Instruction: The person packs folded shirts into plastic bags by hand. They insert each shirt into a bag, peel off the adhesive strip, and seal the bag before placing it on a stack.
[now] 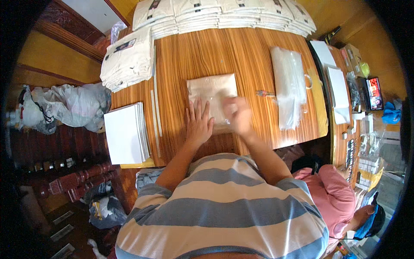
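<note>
Wood-grained and orange-brown, the worktop (241, 56) fills the middle of the view, its near edge just under the person's striped shirt. Nearest that edge, the left hand (198, 123) lies flat with fingers spread, palm pressed on the lower left part of a clear-bagged folded garment (212, 93). The right hand (238, 115) is on the bag's lower right corner; it is blurred, so I cannot tell how far it is open. The bagged garment sits square in the centre of the worktop, with bare wood on both sides. To the left, at the worktop's edge, rests a stack of white card sheets (126, 133), with thin white strips (155, 110) lying between it and the hands. To the right lies a pile of clear plastic bags (288, 84). Farther off, stacks of folded pale garments (129, 60) line the far left corner and the far edge, leaving open wood beyond the bag.
</note>
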`<state>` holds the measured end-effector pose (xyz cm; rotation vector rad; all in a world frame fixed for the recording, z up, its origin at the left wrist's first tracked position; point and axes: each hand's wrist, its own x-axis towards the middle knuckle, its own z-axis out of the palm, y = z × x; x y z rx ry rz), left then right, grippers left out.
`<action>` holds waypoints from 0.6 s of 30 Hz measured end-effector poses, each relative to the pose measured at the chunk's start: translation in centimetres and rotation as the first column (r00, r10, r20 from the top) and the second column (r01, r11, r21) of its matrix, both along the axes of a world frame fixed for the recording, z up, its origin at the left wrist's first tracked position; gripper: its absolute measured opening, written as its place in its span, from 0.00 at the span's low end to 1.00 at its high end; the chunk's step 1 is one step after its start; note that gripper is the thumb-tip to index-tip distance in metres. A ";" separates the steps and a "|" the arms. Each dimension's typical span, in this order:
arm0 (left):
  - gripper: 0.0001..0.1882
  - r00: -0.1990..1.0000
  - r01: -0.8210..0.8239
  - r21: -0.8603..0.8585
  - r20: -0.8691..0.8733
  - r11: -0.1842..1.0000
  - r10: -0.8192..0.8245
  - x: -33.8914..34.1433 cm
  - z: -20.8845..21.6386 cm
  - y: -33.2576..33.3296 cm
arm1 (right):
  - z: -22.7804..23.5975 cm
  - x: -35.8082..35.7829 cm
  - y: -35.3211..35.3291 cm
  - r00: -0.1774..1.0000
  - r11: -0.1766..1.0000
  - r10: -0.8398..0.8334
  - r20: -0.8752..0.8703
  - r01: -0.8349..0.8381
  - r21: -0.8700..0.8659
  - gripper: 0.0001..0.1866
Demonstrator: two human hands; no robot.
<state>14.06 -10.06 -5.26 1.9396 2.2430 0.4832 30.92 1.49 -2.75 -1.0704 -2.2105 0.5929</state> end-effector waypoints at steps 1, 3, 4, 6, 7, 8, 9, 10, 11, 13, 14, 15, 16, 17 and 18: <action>0.37 1.000 0.030 0.008 -0.010 1.000 -0.030 0.0 -0.2 0.4 | -1.1 -0.5 -0.2 0.984 0.990 0.132 0.121 -0.137 0.033 0.23; 0.37 0.998 0.028 -0.005 0.050 1.000 -0.027 -0.1 0.0 0.4 | -2.0 -1.8 -0.7 0.930 0.958 0.266 0.253 -0.284 0.037 0.29; 0.37 0.999 0.040 0.004 0.026 0.999 -0.040 -0.3 0.3 0.1 | -1.8 -2.2 -0.7 0.924 0.961 0.258 0.282 -0.275 0.022 0.32; 0.36 0.998 0.055 0.045 -0.002 0.997 -0.055 -0.5 0.2 0.1 | -1.4 -0.7 0.5 0.893 0.983 0.169 0.417 -0.182 -0.010 0.37; 0.36 0.998 0.063 0.043 0.010 0.997 -0.064 -0.5 0.3 0.2 | -1.9 -0.2 0.7 0.898 0.996 0.071 0.433 -0.089 0.021 0.37; 0.36 0.997 0.073 0.041 0.023 0.997 -0.074 -0.4 0.3 0.5 | -3.1 0.4 1.5 0.896 0.998 -0.055 0.441 0.039 0.045 0.37; 0.37 0.995 0.087 0.032 0.038 0.996 -0.088 -0.1 0.3 0.4 | -5.0 1.3 2.2 0.875 0.983 -0.182 0.448 0.171 0.065 0.37; 0.37 0.990 0.144 0.002 -0.006 0.990 -0.144 -0.4 0.0 0.5 | -5.2 1.8 2.9 0.842 0.952 -0.301 0.448 0.291 0.093 0.36; 0.37 0.978 0.199 -0.031 -0.049 0.979 -0.201 -1.0 -0.2 0.7 | -5.4 2.8 2.9 0.878 0.963 -0.269 0.396 0.232 0.138 0.36; 0.38 0.895 0.405 -0.165 -0.127 0.899 -0.427 -4.1 0.5 2.2 | -3.0 3.5 2.2 0.944 0.965 -0.171 0.283 0.103 0.241 0.36; 0.38 0.792 0.549 -0.280 -0.125 0.787 -0.597 -6.4 2.4 3.7 | 0.1 3.5 1.0 0.924 0.976 -0.027 0.382 -0.057 0.208 0.37; 0.38 0.647 0.676 -0.386 -0.097 0.628 -0.756 -7.9 4.7 5.4 | -0.5 3.9 0.0 0.917 0.975 0.055 0.395 -0.136 0.178 0.36; 0.38 0.619 0.648 -0.495 -0.099 0.579 -0.779 -8.6 6.7 6.7 | -1.6 4.2 -0.5 0.903 0.964 0.139 0.407 -0.217 0.151 0.36; 0.38 0.704 0.567 -0.407 -0.212 0.716 -0.678 -8.1 6.3 6.6 | -2.0 4.2 -0.4 0.879 0.941 0.231 0.417 -0.312 0.135 0.36; 0.38 0.776 0.467 -0.297 -0.313 0.833 -0.547 -7.5 5.2 6.3 | -1.8 3.9 -1.5 0.926 0.971 0.214 0.312 -0.236 0.036 0.33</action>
